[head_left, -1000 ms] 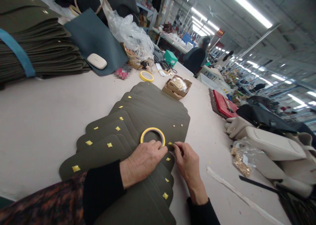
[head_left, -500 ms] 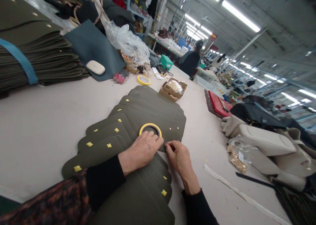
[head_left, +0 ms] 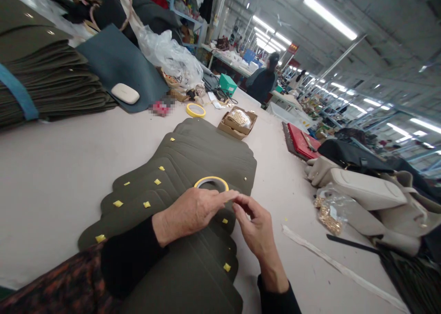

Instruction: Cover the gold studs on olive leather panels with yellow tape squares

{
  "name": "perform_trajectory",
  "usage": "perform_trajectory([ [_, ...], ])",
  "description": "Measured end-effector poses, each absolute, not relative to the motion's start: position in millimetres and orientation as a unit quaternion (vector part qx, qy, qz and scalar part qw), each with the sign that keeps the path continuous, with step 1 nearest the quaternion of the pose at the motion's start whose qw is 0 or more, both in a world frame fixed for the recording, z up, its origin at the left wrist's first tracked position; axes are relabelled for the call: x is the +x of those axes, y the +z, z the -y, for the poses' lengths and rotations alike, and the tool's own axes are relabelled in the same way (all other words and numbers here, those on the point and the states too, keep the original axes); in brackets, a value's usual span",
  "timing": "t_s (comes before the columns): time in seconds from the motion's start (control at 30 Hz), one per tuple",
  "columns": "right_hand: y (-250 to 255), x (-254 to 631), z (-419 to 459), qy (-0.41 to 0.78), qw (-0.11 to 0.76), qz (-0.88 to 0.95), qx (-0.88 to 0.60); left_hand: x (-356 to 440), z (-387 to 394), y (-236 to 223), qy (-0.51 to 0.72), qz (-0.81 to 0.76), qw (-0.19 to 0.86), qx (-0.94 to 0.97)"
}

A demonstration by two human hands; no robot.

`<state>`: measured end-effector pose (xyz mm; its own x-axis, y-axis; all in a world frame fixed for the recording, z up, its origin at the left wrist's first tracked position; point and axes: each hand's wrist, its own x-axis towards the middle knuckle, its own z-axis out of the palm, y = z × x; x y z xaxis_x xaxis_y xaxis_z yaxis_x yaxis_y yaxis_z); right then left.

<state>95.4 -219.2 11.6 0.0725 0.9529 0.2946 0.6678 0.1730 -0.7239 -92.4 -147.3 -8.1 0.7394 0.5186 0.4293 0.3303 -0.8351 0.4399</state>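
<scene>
In the head view, the left hand (head_left: 195, 210) reaches across the fanned olive panels (head_left: 193, 153) on the counter (head_left: 79, 162), partly covering the yellow tape roll (head_left: 212, 178) that sits over them; whether it grips the roll I cannot tell. The right hand (head_left: 255, 222) has thumb and forefinger drawn narrow at the left's fingertips, any held piece too small to make out, while yellow tape bits (head_left: 157, 181) dot the panels and a cardboard box (head_left: 231, 131) stands beyond.

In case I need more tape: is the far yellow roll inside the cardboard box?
No, the far yellow roll lies on the pale table, left of the cardboard box in the head view.
</scene>
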Motion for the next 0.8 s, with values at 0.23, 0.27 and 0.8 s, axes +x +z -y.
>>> perform_trajectory([
  [0.23,7.7,84.1,216.2,0.065,0.356,0.759,-0.541,-89.8,153.5,-8.2,0.295,-0.243,0.189,0.905],
  [0.27,7.0,83.8,215.8,0.046,0.350,0.764,-0.539,-89.6,154.0,-7.9,0.292,-0.247,0.188,0.905],
  [0.8,-5.5,78.5,207.6,0.272,0.500,0.471,-0.674,-81.4,160.3,-7.6,0.327,-0.264,0.107,0.901],
])
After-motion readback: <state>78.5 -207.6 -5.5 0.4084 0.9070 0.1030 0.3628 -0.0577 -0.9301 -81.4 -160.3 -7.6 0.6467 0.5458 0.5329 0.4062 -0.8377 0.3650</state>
